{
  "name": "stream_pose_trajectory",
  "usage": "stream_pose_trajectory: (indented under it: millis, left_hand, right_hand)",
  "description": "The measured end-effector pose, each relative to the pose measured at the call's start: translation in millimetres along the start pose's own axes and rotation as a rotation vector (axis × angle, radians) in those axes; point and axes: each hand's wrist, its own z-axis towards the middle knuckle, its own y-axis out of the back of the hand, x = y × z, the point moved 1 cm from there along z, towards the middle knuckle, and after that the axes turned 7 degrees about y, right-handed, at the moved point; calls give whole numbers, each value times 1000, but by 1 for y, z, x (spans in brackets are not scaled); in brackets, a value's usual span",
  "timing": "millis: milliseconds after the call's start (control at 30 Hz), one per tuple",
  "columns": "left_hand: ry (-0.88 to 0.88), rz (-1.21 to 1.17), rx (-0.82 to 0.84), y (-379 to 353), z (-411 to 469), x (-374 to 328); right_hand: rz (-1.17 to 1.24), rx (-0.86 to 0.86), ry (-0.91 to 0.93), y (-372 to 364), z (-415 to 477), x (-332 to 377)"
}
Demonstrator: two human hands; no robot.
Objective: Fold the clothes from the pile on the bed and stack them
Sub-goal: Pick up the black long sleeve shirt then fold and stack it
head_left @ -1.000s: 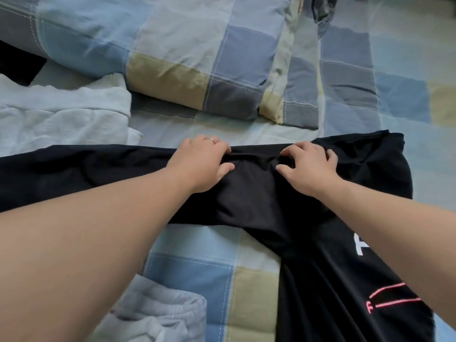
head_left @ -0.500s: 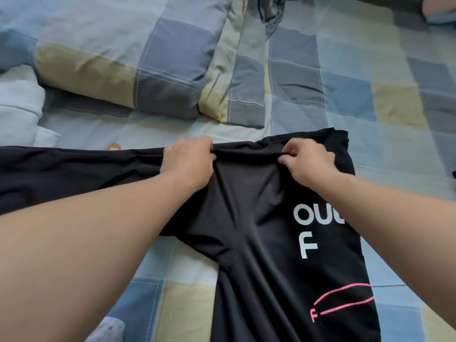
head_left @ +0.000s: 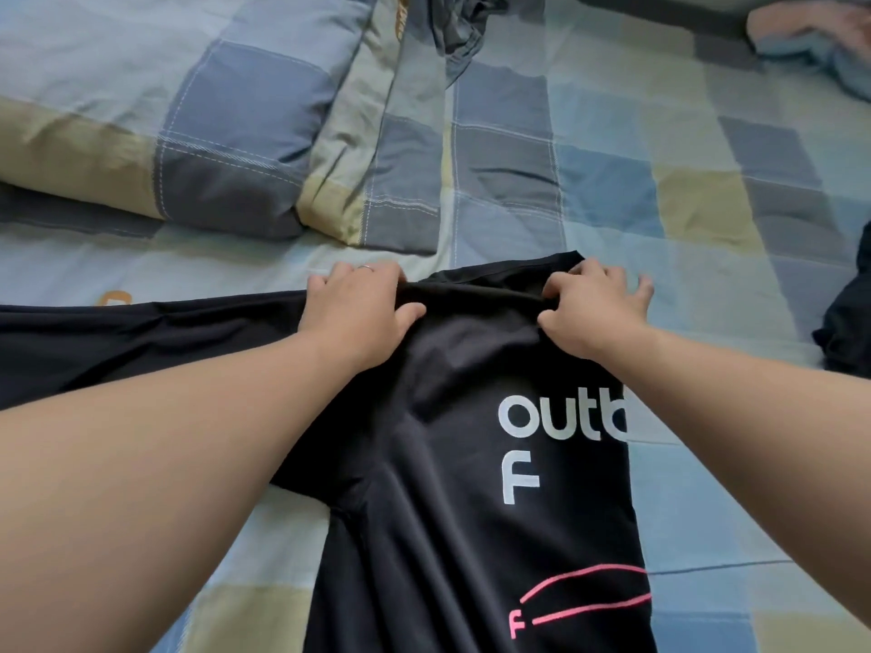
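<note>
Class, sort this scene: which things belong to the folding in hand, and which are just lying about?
In hand: black shirt, left hand, right hand, both gripping its top edge.
Lying about: folded checked quilt, pink and blue clothes, dark garment at right edge.

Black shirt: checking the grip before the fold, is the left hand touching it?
Touching. The head view shows the left hand pinching the black shirt at its top edge.

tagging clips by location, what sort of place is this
Most likely a bedroom: the black shirt is spread on a bed's checked sheet, a matching pillow lies beyond it, and more clothes lie at the far right.
</note>
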Motion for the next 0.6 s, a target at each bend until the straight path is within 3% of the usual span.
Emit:
stream_pose_trajectory:
  millis: [67,167,233,300,367,433,500,567,600]
  left_hand:
    - [0,46,-29,-8,6,-14]
    - [126,-4,-155,-11,11,-11]
    - [190,14,-190,-14,10,-4]
    - [225,48,-195,-18,8,-6]
    - [208,86,-245,-22,5,-13]
    - [19,71,-376,-24,3,-25]
    - [-253,6,-409,-27,3,-42]
    - [-377,42,-243,-36,3,-54]
    - [-350,73,-144,-43,3,-54]
  right_hand:
    - [-26,-77,43,-2,5,-6]
    - [90,-419,147,4,11,-3]
    - [151,-523,218,6,13,2]
    - [163,-463,234,4,17,-1]
    - [252,-286,174,1,21,-11]
    - [386,-120,75,2,25,-23]
    - [327,-83,18,2,29,-35]
    - [235,-104,16,3,32,-41]
    - [224,-113,35,4,32,-41]
